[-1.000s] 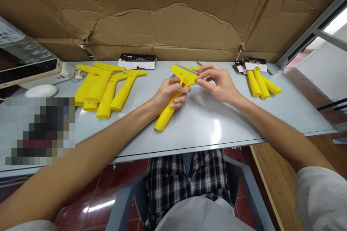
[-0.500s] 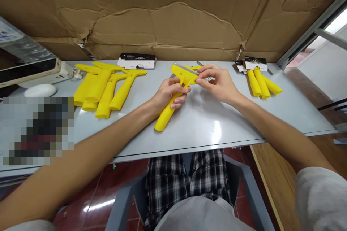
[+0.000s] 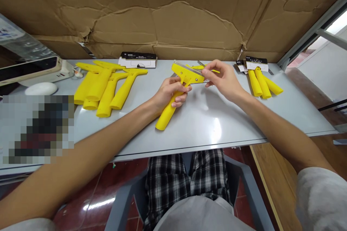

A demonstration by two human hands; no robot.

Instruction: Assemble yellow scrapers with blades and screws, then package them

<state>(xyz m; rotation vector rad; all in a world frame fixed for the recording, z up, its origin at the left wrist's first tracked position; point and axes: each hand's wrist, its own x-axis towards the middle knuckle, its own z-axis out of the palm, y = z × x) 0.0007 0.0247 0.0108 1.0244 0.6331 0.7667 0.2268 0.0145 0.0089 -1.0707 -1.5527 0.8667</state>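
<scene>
My left hand [image 3: 173, 92] is wrapped round the neck of a yellow scraper [image 3: 166, 116], whose wide head points up and carries a metal strip along its top edge. My right hand [image 3: 221, 79] is at the right end of that head, with thumb and forefinger pinched together; what lies between them is too small to make out. Behind the head, partly hidden, another yellow piece [image 3: 197, 67] and some metal parts lie on the table. Several yellow scraper handles [image 3: 104, 86] are heaped on the left.
On the grey table [image 3: 189, 137], a black-and-white package [image 3: 138, 60] stands at the back. Carded yellow handles [image 3: 261, 83] lie on the right. A white mouse [image 3: 41, 88] and a device [image 3: 29, 70] are at left. Cardboard [image 3: 189, 25] rises behind.
My right hand has moved slightly right and up along the scraper head, uncovering its right end and screw. My left hand keeps its hold, almost still.
</scene>
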